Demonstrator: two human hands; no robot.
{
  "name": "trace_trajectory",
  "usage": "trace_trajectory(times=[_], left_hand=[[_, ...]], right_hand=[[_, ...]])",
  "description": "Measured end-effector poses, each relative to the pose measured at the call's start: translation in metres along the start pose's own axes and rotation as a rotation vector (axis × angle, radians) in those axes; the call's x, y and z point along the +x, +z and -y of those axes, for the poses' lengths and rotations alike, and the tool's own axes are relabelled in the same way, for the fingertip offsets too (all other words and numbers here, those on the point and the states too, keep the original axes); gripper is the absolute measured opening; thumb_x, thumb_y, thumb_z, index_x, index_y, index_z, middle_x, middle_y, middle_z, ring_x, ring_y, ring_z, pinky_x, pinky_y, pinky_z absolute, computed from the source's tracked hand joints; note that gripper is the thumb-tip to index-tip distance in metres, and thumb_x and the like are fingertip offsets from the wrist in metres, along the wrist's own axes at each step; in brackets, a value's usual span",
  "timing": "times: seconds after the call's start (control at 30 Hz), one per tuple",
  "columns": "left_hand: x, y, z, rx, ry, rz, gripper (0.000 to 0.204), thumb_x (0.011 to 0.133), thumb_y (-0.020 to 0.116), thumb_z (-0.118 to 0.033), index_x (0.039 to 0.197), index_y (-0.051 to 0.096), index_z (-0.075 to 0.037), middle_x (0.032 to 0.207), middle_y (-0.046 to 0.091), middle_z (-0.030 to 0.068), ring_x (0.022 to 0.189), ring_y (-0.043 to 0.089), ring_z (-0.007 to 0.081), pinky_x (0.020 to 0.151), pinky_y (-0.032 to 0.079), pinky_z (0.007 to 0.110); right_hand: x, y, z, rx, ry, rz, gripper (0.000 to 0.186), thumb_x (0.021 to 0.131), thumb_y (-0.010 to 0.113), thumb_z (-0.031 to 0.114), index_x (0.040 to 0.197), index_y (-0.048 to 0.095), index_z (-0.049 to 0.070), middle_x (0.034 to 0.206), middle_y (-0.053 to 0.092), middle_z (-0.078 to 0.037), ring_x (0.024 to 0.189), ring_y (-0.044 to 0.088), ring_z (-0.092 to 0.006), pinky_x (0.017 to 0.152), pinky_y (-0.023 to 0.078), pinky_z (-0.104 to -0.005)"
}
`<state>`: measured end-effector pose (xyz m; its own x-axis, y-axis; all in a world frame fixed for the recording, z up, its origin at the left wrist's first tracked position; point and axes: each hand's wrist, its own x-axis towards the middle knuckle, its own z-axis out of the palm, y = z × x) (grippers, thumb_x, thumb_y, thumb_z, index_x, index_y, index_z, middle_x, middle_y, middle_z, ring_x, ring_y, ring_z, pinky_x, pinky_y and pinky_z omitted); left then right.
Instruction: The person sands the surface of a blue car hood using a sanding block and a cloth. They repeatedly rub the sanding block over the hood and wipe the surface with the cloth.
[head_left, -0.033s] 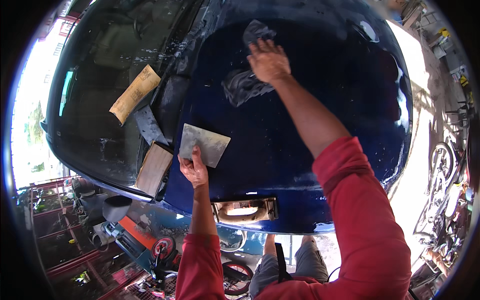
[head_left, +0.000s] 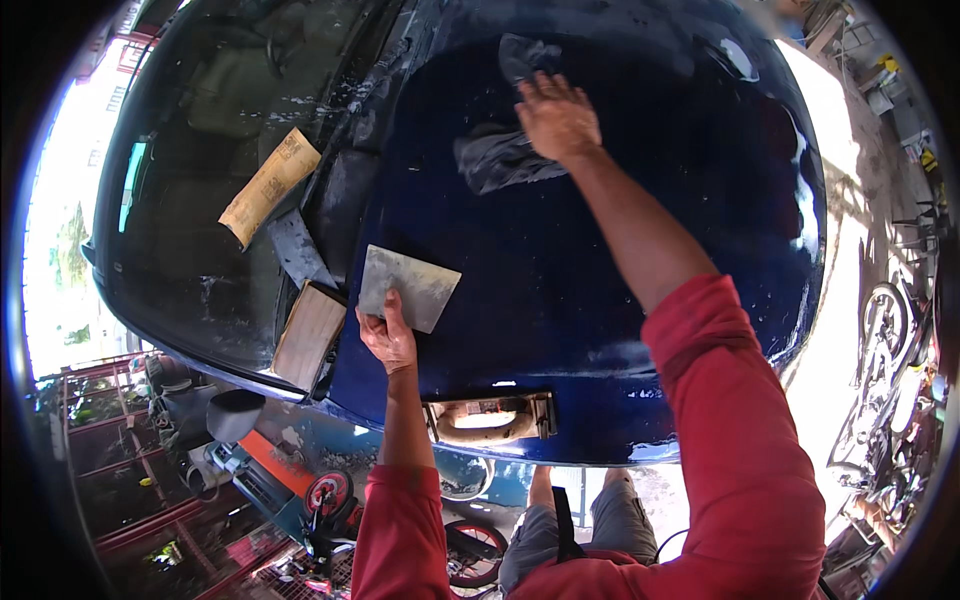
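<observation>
- Left hand (head_left: 388, 338): its grip grasps a thin, flat, mottled grey plate (head_left: 425, 285), thumb on top, near the hood's windshield-side edge.
- Right hand (head_left: 560, 118): its grip is released, fingers extended over a wrinkled dark cloth (head_left: 500, 165) on the glossy blue hood (head_left: 560, 290).
- A handled tool (head_left: 490, 425) lies along the near edge.
- Broad, smooth hood separates plate and cloth.

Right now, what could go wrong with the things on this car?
The handled tool lies near the edge of the blue hood, so a bump might knock it off. The flat grey plate in your left hand has sharp-looking corners, which could mark the hood if it tipped.
</observation>
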<state>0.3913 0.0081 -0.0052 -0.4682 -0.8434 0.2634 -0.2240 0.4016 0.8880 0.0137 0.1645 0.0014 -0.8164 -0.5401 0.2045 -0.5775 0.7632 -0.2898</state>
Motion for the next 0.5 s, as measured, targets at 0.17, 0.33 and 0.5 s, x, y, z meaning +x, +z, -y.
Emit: trace_trajectory(times=[0.17, 0.33, 0.5], left_hand=[[0.001, 0.002, 0.002, -0.032, 0.018, -0.004, 0.035, 0.099, 0.074, -0.030, 0.107, 0.073, 0.003, 0.103, 0.067, 0.0122, 0.095, 0.067, 0.0250, 0.085, 0.051, 0.036], [0.006, 0.005, 0.010, 0.039, 0.113, -0.010, 0.035, 0.098, 0.075, -0.032, 0.107, 0.074, 0.003, 0.103, 0.067, 0.0127, 0.095, 0.067, 0.0264, 0.086, 0.052, 0.038], [0.008, 0.008, 0.018, 0.054, 0.095, -0.031, 0.038, 0.098, 0.075, -0.035, 0.107, 0.074, 0.002, 0.104, 0.068, 0.0149, 0.094, 0.067, 0.0292, 0.087, 0.051, 0.040]], right_hand=[[-0.078, -0.036, -0.145, -0.085, 0.162, -0.068, 0.050, 0.112, 0.040, 0.043, 0.156, 0.051, 0.021, 0.168, 0.041, -0.005, 0.157, 0.033, -0.0269, 0.128, 0.027, -0.0482], [-0.215, -0.076, -0.254, -0.100, 0.416, -0.095, 0.052, 0.112, 0.044, 0.041, 0.159, 0.048, 0.020, 0.168, 0.041, -0.007, 0.157, 0.034, -0.0277, 0.127, 0.029, -0.0461], [-0.350, -0.080, -0.279, -0.064, 0.763, -0.120, 0.064, 0.111, 0.039, 0.053, 0.163, 0.041, 0.016, 0.170, 0.036, -0.013, 0.157, 0.032, -0.0355, 0.126, 0.029, -0.0473]])
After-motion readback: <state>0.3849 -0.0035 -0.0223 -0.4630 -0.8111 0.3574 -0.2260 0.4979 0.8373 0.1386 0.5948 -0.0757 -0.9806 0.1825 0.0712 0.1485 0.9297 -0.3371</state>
